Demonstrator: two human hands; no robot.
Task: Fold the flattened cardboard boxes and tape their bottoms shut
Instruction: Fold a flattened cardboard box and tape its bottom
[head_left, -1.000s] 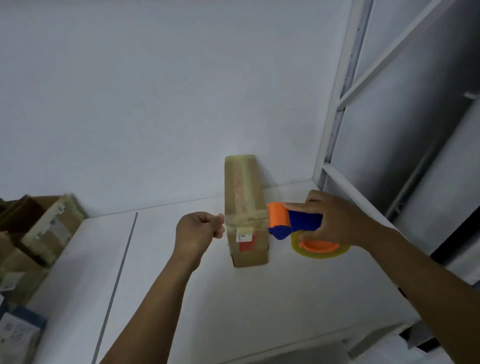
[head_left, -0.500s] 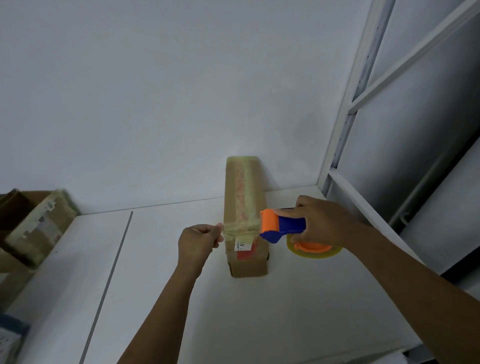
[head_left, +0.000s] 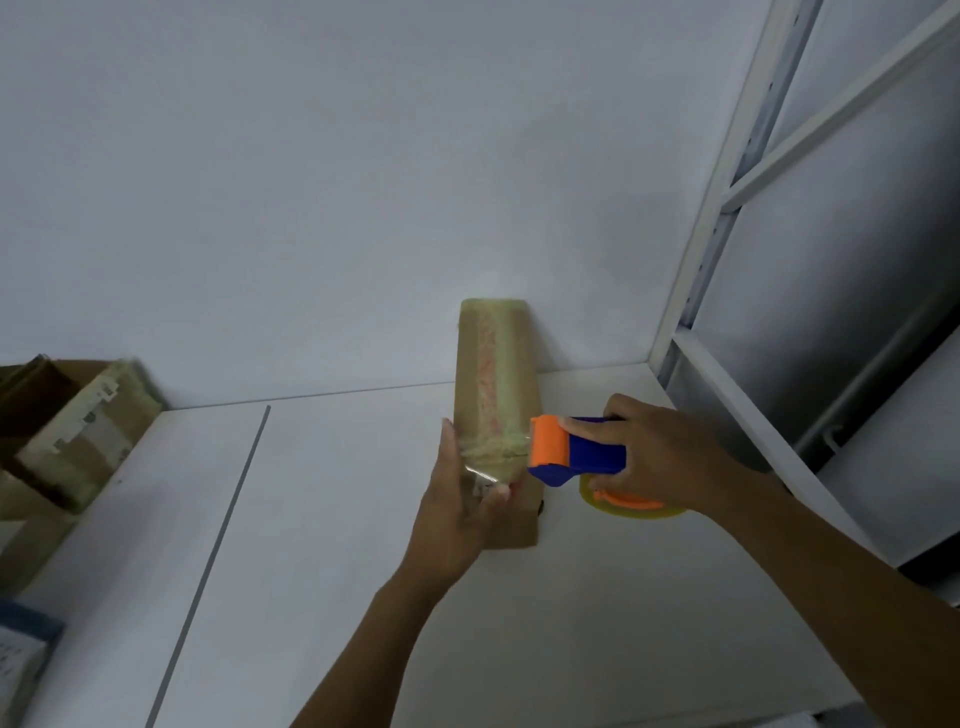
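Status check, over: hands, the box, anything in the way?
Left hand flat, pressing tape onto the cardboard box. Right hand grips tape dispenser at the box's right edge. Nothing in the way.

No word, number or brand can be read anywhere. The taped cardboard box (head_left: 493, 395) near the surface's back edge carries a small white label (head_left: 482, 488) with a red patch beside it. The label is largely covered by the left hand (head_left: 457, 509), and its print is too small to make out. The open carton (head_left: 78, 447) beyond the surface's left edge bears white stickers (head_left: 106, 389) with dark marks, perhaps barcodes, all blurred. A blue-and-white package (head_left: 21, 660) at the lower left shows faint grey print, illegible.
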